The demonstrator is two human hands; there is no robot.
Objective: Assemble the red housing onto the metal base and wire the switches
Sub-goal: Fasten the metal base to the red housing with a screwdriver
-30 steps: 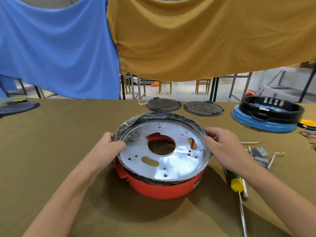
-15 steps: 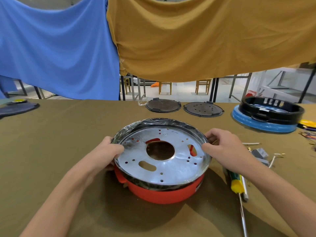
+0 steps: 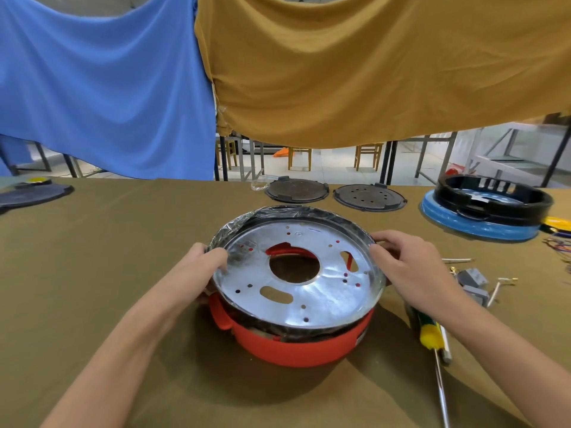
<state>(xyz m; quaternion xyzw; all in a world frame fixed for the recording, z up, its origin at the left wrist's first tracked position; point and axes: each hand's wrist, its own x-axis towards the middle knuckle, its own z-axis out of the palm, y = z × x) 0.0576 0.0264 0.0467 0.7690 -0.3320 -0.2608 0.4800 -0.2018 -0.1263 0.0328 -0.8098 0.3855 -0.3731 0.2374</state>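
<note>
gripping the base by opposite rim edges, both hands' fingers curl over thin, stiff, likely sharp, slippery metal above the housing.

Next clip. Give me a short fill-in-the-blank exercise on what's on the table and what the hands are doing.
1. The metal base sits on top of the ____ housing.
2. The left hand and right hand grip the base's ____.
3. The screwdriver with the yellow and green handle lies to the ____ of the housing.

Missing words: red; rim; right
</note>
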